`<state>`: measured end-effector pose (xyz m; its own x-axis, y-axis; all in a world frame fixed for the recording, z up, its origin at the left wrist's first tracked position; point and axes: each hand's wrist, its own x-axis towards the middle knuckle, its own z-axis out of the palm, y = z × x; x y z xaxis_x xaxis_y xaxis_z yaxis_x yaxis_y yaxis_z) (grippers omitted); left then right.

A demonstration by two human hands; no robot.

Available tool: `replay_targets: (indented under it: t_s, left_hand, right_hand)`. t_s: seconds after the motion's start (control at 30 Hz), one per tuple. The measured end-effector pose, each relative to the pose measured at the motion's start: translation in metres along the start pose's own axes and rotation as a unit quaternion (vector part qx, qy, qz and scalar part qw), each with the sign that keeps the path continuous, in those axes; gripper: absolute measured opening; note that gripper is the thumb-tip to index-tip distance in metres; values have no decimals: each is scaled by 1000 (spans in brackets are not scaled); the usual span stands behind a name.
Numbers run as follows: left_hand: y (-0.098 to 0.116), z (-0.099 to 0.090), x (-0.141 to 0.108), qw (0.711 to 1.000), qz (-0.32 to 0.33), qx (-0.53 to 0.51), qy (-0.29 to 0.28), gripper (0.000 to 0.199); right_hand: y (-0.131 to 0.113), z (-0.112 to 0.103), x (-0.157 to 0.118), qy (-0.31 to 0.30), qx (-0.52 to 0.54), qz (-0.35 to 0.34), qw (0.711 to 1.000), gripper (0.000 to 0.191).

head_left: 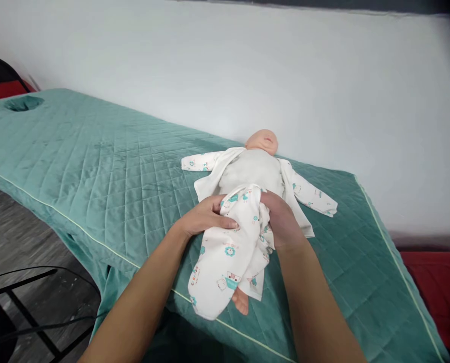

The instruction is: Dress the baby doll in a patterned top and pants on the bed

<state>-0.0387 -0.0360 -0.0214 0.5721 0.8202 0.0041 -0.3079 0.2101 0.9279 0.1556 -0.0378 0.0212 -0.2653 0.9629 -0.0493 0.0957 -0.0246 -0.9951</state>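
Note:
A baby doll (263, 141) lies on its back on the green quilted bed cover, its head toward the wall. It wears a white printed baby jacket (315, 194) that is spread open at the front, baring its pale cloth body (251, 169). White printed baby pants (232, 247) cover its lower part, and one bare foot (240, 301) shows below a leg opening. My left hand (206, 216) grips the left side of the pants near the waist, thumb outside. On the other side, my right hand (283, 219) holds the waistband, its fingertips hidden by cloth.
The green quilted cover (126, 176) spreads over a long bed with a face hole (24, 103) at the far left. A white wall (225, 70) stands behind. Red furniture (433, 287) sits at the right, and a black metal frame (28, 315) with cables at the lower left.

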Motion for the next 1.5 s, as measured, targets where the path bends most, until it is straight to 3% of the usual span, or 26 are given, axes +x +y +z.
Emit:
replay_targets:
  t_s: [0.1, 0.23, 0.4, 0.53, 0.7, 0.87, 1.0, 1.17, 1.37, 1.5]
  left_hand:
    - [-3, 3, 4, 996, 21, -44, 75, 35]
    - [-2, 10, 7, 976, 77, -115, 167, 40]
    - [-1, 6, 8, 972, 72, -115, 194, 32]
    - [-2, 4, 6, 974, 74, -110, 184, 29]
    - [-1, 9, 5, 975, 99, -127, 152, 30]
    - [2, 14, -1, 976, 118, -141, 118, 32]
    - [10, 31, -25, 987, 59, -109, 101, 28]
    - [16, 66, -63, 981, 13, -118, 156, 26]
    - [14, 107, -96, 959, -26, -179, 220, 28]
    - [13, 129, -114, 942, -16, -213, 258, 27]
  right_hand:
    - [-3, 4, -1, -4, 76, 42, 996, 31]
    - [-8, 6, -2, -60, 54, 24, 996, 35]
    - [-17, 5, -5, -177, -1, -43, 983, 40]
    - [-20, 2, -8, -256, -46, -39, 965, 51]
    - [-17, 2, -11, -193, -65, -8, 979, 34]
    - [-8, 2, -10, -158, -41, -20, 986, 36]
    - [-6, 2, -10, -139, -40, -56, 988, 34]
    - [-8, 4, -12, -147, -139, -67, 977, 16]
    - [-6, 9, -21, -129, -257, -116, 951, 22]
    - [-2, 9, -23, -142, -318, -147, 926, 16]
